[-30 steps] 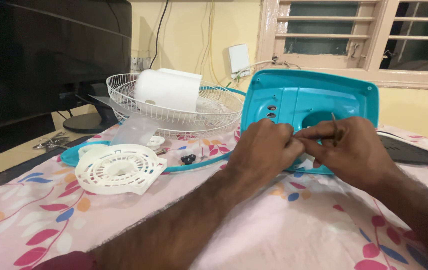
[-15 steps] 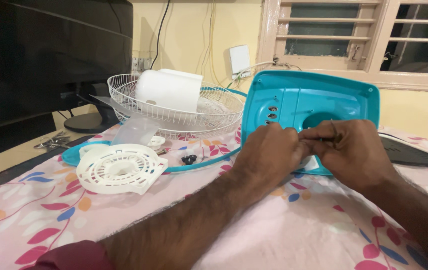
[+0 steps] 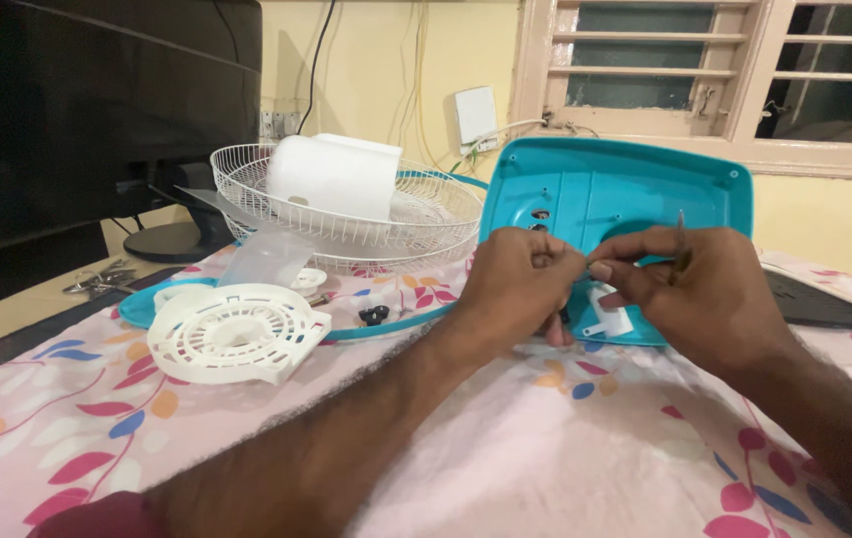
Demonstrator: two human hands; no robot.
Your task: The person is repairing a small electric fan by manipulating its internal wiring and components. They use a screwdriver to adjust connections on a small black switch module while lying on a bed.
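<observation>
At nine o'clock on the flowered cloth (image 3: 565,468) lies a white vented cover (image 3: 237,334), with a white wire guard (image 3: 346,214) holding a white motor housing (image 3: 334,176) behind it at eleven o'clock. The teal base panel (image 3: 635,214) stands tilted at twelve o'clock, long axis side to side, hollow face toward the camera, smooth with small holes. The left hand (image 3: 520,284) is curled nearly closed against it; what it grips is hidden. The right hand (image 3: 695,294) pinches a thin upright tool (image 3: 681,234).
</observation>
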